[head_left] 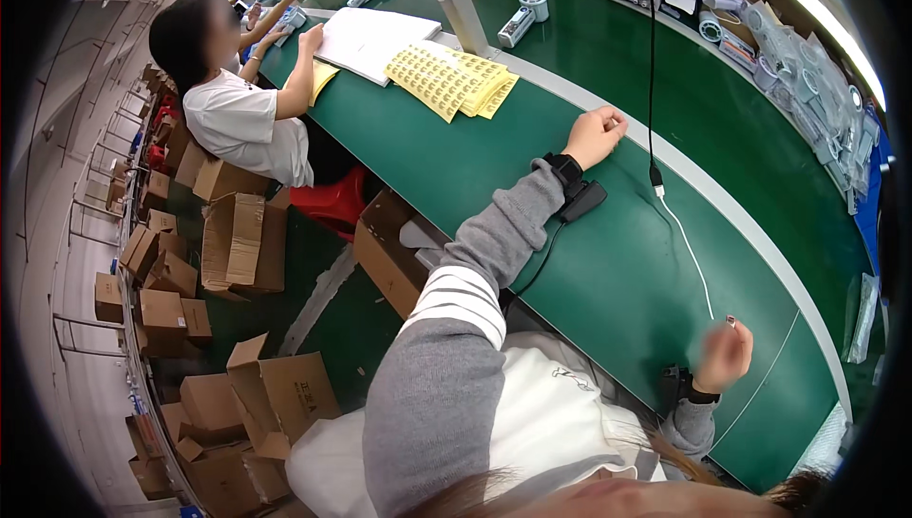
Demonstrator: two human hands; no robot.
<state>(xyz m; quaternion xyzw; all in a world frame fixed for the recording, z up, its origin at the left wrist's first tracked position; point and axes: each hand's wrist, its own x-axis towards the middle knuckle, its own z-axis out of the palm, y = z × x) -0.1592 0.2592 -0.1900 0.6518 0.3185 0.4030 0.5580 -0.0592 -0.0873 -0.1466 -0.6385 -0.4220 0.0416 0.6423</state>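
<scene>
My left hand [596, 136] is over the green bench near its pale rail, fingers curled closed; anything inside is too small to make out. A black band with a small black box [581, 201] is at that wrist, and a thin black cord runs from the box. Lower right, my right hand [727, 354] is raised with its fingers bent in, partly blurred. A tiny reddish-and-white spot shows at its fingertips, too small to name. Close to this hand ends a white cable [686, 238], which joins a hanging black cable [651, 62].
Yellow sticker sheets [446, 81] and a white paper stack [370, 43] lie toward a seated co-worker [242, 124] at left. Beyond the rail is a grey-white device [518, 26]. Bagged parts [807, 90] line the far right. Open cardboard boxes [285, 394] crowd the floor.
</scene>
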